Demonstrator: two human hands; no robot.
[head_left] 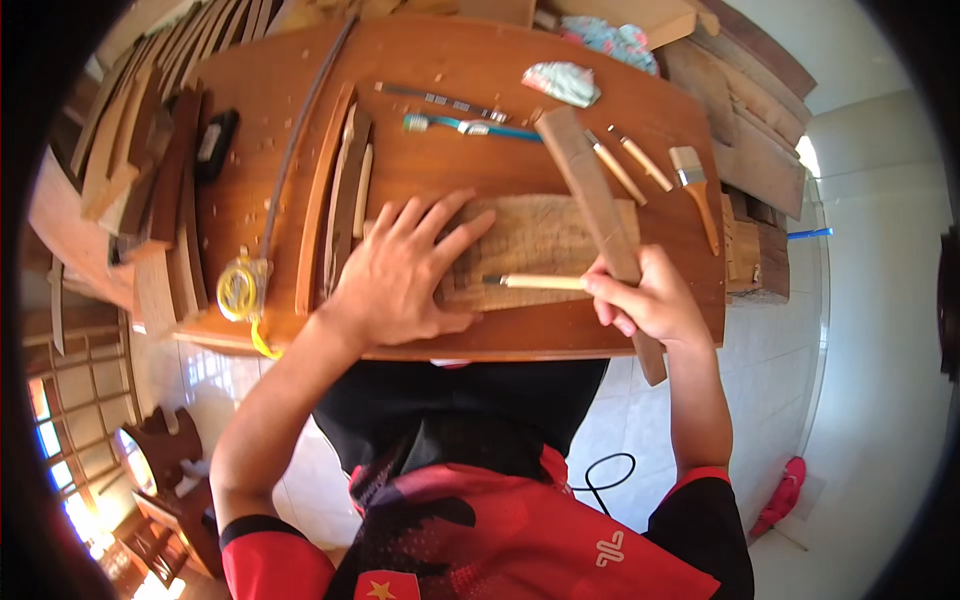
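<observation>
My left hand [405, 265] lies with its fingers spread on a flat wooden board [535, 230] near the table's front edge. The board's surface looks rough or carved. Closed in my right hand [645, 295] are two things: a long brown wooden bar [585, 180], slanting across the board's right end, and a carving chisel [540, 282] with a pale handle. The chisel points left over the board, its dark tip close to my left hand. Whether that tip touches the wood I cannot tell. My right palm is partly hidden.
Beyond the board lie a toothbrush [470, 126], a dark pencil-like stick [440, 100], two pale-handled tools [640, 160] and a paintbrush [695, 185]. Wooden strips [325, 200], a tape measure [242, 288] and a black object [216, 145] are at left. Stacked planks [735, 120] flank the table.
</observation>
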